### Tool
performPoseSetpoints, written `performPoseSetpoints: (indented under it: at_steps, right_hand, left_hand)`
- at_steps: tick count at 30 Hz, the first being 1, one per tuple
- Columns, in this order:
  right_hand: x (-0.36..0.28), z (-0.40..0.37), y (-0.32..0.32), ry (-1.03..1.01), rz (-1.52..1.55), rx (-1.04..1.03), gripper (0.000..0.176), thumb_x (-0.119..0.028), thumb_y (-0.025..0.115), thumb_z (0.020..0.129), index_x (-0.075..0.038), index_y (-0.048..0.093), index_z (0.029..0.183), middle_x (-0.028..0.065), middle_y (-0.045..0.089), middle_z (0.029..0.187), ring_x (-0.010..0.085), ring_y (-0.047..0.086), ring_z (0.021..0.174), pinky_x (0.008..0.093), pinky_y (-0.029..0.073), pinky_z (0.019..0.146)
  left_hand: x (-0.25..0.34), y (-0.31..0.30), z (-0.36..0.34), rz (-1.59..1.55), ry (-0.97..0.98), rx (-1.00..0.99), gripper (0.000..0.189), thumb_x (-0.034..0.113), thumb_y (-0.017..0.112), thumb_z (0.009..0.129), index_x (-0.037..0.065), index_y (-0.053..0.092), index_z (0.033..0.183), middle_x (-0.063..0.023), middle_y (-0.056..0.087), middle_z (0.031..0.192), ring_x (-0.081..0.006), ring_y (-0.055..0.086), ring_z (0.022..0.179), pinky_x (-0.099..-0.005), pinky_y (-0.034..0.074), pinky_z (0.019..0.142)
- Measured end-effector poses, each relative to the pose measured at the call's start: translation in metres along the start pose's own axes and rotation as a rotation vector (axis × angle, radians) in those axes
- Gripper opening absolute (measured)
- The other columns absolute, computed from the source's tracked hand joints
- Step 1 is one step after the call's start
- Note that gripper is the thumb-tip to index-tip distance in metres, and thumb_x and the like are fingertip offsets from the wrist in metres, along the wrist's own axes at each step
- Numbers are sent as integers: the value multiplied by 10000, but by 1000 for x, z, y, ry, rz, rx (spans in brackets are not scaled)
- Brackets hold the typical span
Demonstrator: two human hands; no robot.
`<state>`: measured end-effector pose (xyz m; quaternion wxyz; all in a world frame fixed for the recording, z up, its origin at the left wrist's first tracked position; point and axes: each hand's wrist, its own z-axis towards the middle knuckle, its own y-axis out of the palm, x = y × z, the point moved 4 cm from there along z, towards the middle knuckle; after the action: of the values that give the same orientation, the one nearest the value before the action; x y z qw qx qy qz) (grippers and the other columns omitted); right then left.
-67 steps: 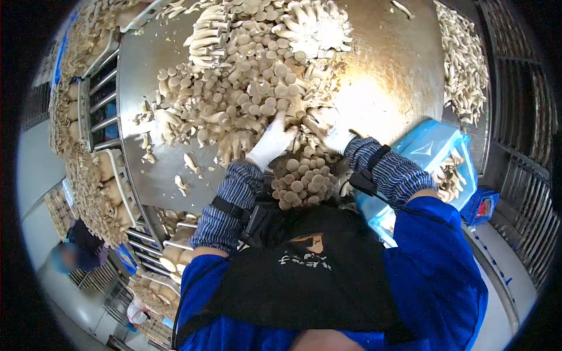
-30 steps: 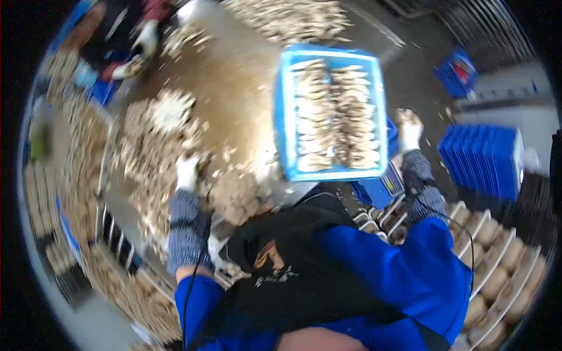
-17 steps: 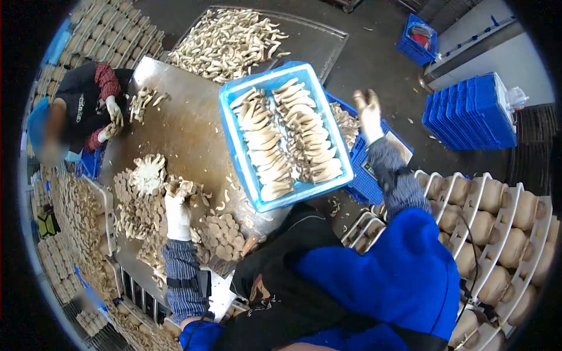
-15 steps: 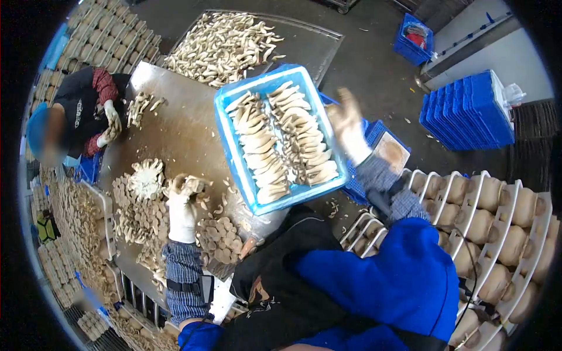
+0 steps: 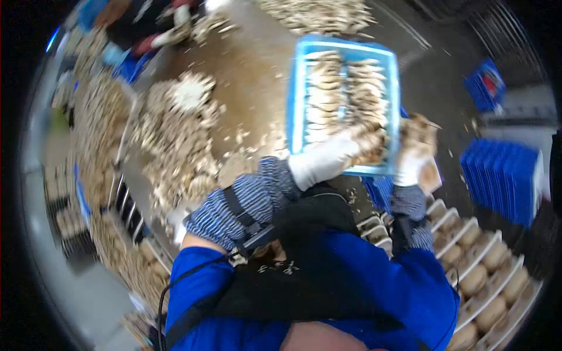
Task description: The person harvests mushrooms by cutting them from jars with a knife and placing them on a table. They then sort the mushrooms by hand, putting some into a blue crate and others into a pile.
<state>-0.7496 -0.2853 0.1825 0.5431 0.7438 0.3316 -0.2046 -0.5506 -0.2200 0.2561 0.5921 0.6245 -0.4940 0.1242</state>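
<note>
A light-blue plastic crate (image 5: 294, 96) lined with film holds two rows of pale, dark-capped mushrooms (image 5: 324, 88). My left hand (image 5: 339, 153), in a white glove with soiled fingers, reaches over the crate's near end. Its blurred fingers are down among the mushrooms at the bottom of the right-hand row. My right hand (image 5: 414, 152), gloved too, is just outside the crate's right wall near its near corner. Its fingers are bent and smeared by motion, so I cannot tell what they hold.
Heaped mushrooms (image 5: 175, 140) cover the left of the metal table (image 5: 252, 70), with another pile (image 5: 319, 14) behind. A co-worker's gloved hand (image 5: 172, 36) is at the far left. Stacked blue crates (image 5: 497, 175) stand right; racks of round brown blocks (image 5: 480, 281) are near my right side.
My left hand has moved from the mushroom heap on the table to the crate's near end. My right hand has drawn down along the crate's right side. The view has shifted and turned.
</note>
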Motion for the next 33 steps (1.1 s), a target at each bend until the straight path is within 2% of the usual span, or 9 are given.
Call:
performPoseSetpoints:
  at_steps: [3, 9, 11, 12, 15, 20, 23, 29, 33]
  right_hand:
    - [-37, 39, -28, -658, -547, 213, 128, -161, 636, 957, -59, 592, 1021, 31, 672, 863, 92, 624, 747, 236, 485, 644]
    - [-26, 206, -208, -34, -854, 261, 413, -367, 733, 893, -41, 604, 1113, 56, 640, 876, 124, 620, 759, 257, 448, 603]
    - [-21, 227, -208, 123, -737, 384, 586, -407, 723, 892, 63, 590, 1216, 131, 661, 1063, 196, 629, 924, 330, 503, 790]
    - [-30, 227, -174, -210, -951, 337, 709, -413, 701, 907, 156, 514, 1288, 210, 599, 1280, 274, 579, 1141, 384, 454, 990]
    - [-26, 132, 16, -808, -1290, 105, 599, -320, 602, 983, 99, 448, 1383, 234, 515, 1402, 295, 505, 1277, 391, 406, 1073]
    - [149, -24, 173, -118, -1362, -1100, 505, -164, 676, 888, 2, 503, 1333, 189, 594, 1233, 290, 616, 1051, 382, 494, 947]
    - [252, -95, 197, -386, -1403, -1651, 721, -283, 745, 819, -12, 445, 1417, 235, 487, 1358, 360, 509, 1246, 434, 435, 1051]
    - [364, -121, 204, -527, -1627, -2042, 847, -396, 695, 847, -63, 316, 1527, 244, 282, 1550, 422, 330, 1403, 501, 300, 1154]
    - [385, -116, 210, -407, -1561, -2152, 811, -387, 687, 861, -75, 338, 1523, 225, 270, 1569, 404, 321, 1417, 482, 292, 1165]
  left_hand:
    - [-2, -26, -44, 74, 9, -44, 616, 278, 576, 1013, -26, 327, 1487, -151, 471, 1455, -235, 511, 1277, -363, 447, 1063]
    - [13, -166, -218, 829, -39, 856, 567, 349, 579, 977, -71, 510, 1352, -182, 617, 1289, -243, 596, 1172, -339, 468, 1017]
    - [-19, -239, -289, 783, 130, 1194, 459, 244, 583, 961, -55, 554, 1308, -141, 668, 1176, -213, 654, 1016, -313, 527, 874]
    - [-13, -231, -312, 520, 74, 1319, 423, 203, 557, 970, -49, 557, 1310, -100, 679, 1101, -182, 638, 959, -313, 520, 862]
    - [-88, -272, -376, 242, 127, 1286, 302, 69, 524, 947, -36, 619, 1214, -66, 685, 1043, -159, 635, 911, -298, 523, 822]
    - [-181, -237, -370, 353, -123, 1179, 601, 40, 688, 850, -59, 453, 1394, -132, 645, 1211, -191, 613, 1086, -297, 480, 970]
    - [-206, -247, -351, 255, 68, 1168, 824, 45, 715, 833, -40, 260, 1515, -174, 578, 1324, -239, 588, 1171, -324, 481, 988]
    - [-161, -213, -324, 729, 201, 1255, 1140, 239, 832, 705, 37, 121, 1574, -302, 92, 1592, -418, 175, 1491, -424, 277, 1178]
    - [-143, -219, -303, 916, 33, 1432, 1075, 310, 896, 641, 140, 319, 1533, -341, 85, 1577, -503, 268, 1426, -464, 353, 1144]
